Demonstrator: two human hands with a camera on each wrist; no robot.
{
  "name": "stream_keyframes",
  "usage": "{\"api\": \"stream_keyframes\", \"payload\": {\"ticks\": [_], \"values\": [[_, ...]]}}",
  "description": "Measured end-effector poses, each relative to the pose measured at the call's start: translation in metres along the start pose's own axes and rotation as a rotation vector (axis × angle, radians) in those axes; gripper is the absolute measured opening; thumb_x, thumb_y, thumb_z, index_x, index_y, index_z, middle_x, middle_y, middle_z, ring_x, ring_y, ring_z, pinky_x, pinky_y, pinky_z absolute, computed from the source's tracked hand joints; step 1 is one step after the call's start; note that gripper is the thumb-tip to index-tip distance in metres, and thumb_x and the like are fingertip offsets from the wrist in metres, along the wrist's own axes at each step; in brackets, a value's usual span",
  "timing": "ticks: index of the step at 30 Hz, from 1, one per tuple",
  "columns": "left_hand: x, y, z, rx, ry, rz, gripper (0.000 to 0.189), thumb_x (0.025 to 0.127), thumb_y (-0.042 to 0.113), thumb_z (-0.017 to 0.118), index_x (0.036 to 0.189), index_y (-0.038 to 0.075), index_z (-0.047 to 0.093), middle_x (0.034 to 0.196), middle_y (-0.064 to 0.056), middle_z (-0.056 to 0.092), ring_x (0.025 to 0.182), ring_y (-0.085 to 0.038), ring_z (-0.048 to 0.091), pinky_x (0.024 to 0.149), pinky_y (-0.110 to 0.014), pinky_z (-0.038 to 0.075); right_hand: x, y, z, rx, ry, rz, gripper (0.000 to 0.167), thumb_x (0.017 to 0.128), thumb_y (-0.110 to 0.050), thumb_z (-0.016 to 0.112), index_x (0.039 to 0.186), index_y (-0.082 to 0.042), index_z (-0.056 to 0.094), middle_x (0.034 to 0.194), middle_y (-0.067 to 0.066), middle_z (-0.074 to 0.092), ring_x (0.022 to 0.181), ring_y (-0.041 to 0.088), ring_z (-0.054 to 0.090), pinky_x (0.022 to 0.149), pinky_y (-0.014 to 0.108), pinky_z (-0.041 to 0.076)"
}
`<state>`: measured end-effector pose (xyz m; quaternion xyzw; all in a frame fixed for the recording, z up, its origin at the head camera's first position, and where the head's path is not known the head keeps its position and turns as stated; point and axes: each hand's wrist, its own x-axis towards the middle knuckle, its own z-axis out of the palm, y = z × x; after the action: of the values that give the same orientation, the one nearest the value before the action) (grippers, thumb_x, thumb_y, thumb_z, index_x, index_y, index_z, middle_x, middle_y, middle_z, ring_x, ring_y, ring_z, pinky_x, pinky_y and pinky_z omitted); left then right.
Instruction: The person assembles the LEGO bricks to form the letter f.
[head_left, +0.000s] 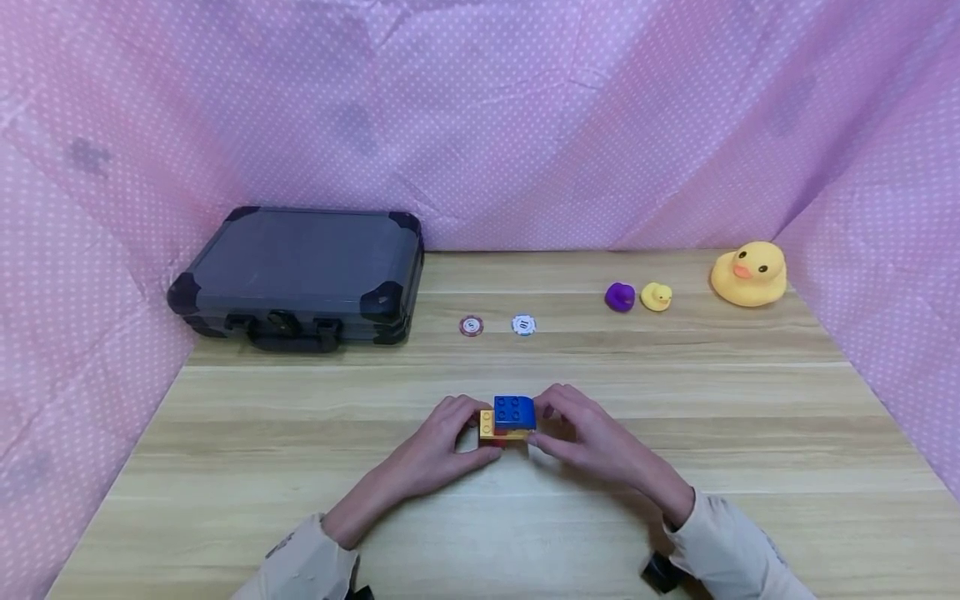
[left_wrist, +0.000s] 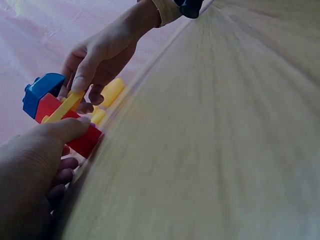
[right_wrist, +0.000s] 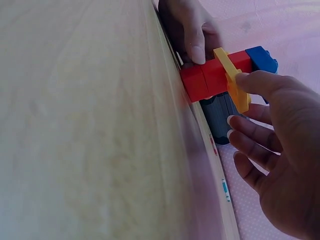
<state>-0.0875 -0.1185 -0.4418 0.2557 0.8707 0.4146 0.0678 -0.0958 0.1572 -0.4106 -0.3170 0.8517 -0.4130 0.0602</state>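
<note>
A small stack of toy building bricks stands between the two hands on the wooden table [head_left: 420, 542]. Red bricks [right_wrist: 196, 84] form its base, with a long yellow brick plate [right_wrist: 231, 75] across them. Above the plate sits another red brick [right_wrist: 241, 61], topped by a blue brick [head_left: 513, 412] with one rounded side. The left hand [head_left: 442, 450] grips the lower red bricks, thumb on the near side. From the right, the right hand [head_left: 592, 437] pinches the overhanging end of the yellow plate between thumb and index finger; its other fingers are loosely bent.
A closed grey case [head_left: 307, 254] with black corners lies back left. Two poker chips, one red-rimmed [head_left: 471, 326] and one blue-rimmed [head_left: 523, 325], lie beyond the hands. A purple duck [head_left: 620, 297], a small yellow duck [head_left: 656, 297] and a large yellow duck [head_left: 750, 275] stand back right. Pink dotted cloth [head_left: 525, 125] hangs around.
</note>
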Motion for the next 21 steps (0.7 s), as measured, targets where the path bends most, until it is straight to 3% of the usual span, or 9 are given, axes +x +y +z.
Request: {"api": "stream_keyframes", "payload": {"ticks": [4,9,15,21], "values": [[-0.003,-0.002,-0.006,-0.086,0.038,0.015,0.050,0.093,0.040,0.079,0.134,0.018,0.060,0.116,0.010,0.061,0.105,-0.010,0.056,0.092,-0.036,0.051,0.000,0.000,0.000,0.007,-0.002,0.016,0.025,0.096,-0.022,0.077,0.118,-0.020,0.065,0.111,-0.011,0.061,0.102,0.015,0.059,0.086,0.034,0.054],[-0.005,-0.005,-0.013,-0.171,0.098,0.066,0.038,0.094,0.024,0.079,0.128,0.015,0.064,0.113,0.006,0.067,0.101,-0.011,0.063,0.088,-0.032,0.054,0.000,0.001,-0.002,0.015,-0.009,0.051,0.024,0.098,-0.025,0.075,0.120,-0.021,0.064,0.112,-0.010,0.062,0.102,0.014,0.058,0.086,0.034,0.053],[-0.004,-0.008,-0.015,-0.186,0.117,0.091,0.030,0.097,0.023,0.076,0.124,0.016,0.067,0.113,0.005,0.067,0.098,-0.012,0.064,0.085,-0.032,0.055,0.003,0.001,-0.001,0.020,-0.002,0.055,0.023,0.099,-0.026,0.073,0.119,-0.019,0.065,0.112,-0.008,0.062,0.099,0.015,0.057,0.084,0.033,0.053],[0.000,-0.007,-0.012,-0.163,0.176,0.047,0.025,0.098,0.023,0.075,0.121,0.014,0.071,0.108,0.006,0.068,0.095,-0.012,0.062,0.082,-0.032,0.054,0.007,0.002,0.003,0.094,-0.007,0.102,0.020,0.102,-0.024,0.069,0.119,-0.014,0.064,0.110,-0.002,0.063,0.096,0.016,0.060,0.082,0.031,0.055]]}}
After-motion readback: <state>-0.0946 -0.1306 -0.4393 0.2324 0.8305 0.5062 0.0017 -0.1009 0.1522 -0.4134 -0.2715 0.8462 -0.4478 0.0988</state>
